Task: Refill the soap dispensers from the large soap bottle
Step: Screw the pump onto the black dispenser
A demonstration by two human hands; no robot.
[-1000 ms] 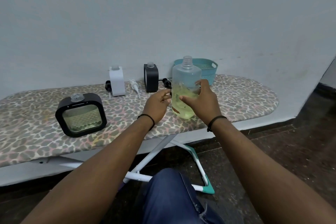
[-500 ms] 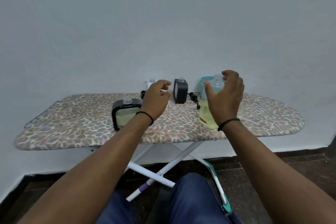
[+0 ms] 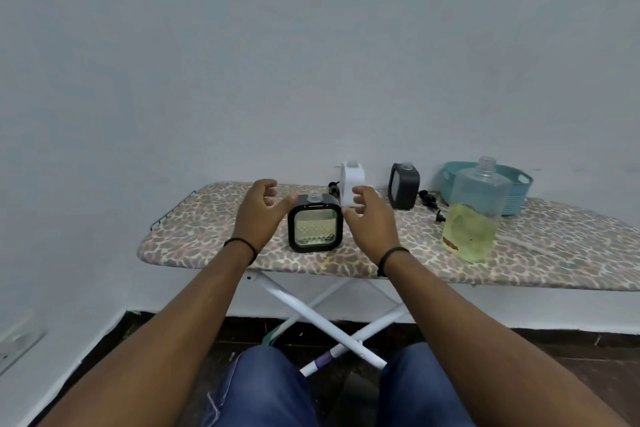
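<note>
Our left hand (image 3: 258, 215) and right hand (image 3: 369, 218), both empty with fingers loosely curled, flank the square black dispenser (image 3: 315, 227) near the ironing board's (image 3: 207, 246) front edge, the uncapped large soap bottle (image 3: 476, 215) standing apart toward the right end; next, we judge, comes gripping the dispenser for pouring.

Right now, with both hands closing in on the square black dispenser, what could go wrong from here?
The large soap bottle stands uncapped near the ironing board's front edge; a nudge could tip it and spill soap. The square black dispenser is also open-necked, so a tilted lift between the left hand and right hand might slosh. Its narrow neck invites overflow when pouring.
</note>
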